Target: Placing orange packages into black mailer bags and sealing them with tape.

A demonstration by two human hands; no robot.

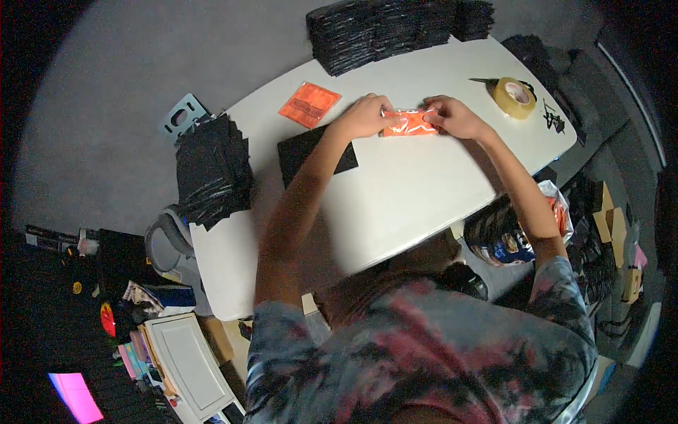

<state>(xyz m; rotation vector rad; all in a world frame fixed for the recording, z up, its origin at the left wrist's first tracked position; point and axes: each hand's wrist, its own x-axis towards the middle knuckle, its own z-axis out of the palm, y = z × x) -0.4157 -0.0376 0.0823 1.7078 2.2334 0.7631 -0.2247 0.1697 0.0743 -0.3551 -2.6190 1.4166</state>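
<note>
Between my two hands is an orange packet in shiny clear plastic (411, 126), lying on or just above the white table. My left hand (365, 116) grips its left end with the fingers closed. At the right end, my right hand (455, 119) pinches the plastic. A second flat orange packet (309, 104) rests to the left, beyond my left forearm. Partly hidden under that forearm lies a flat black sheet or pouch (296, 152).
Stacks of black packages stand at the table's far edge (381, 35) and left end (212, 166). A roll of clear tape (514, 97) lies at right, near scissors (483, 80) and small black pieces (554, 119). An open bag (554, 205) stands below the table's right side.
</note>
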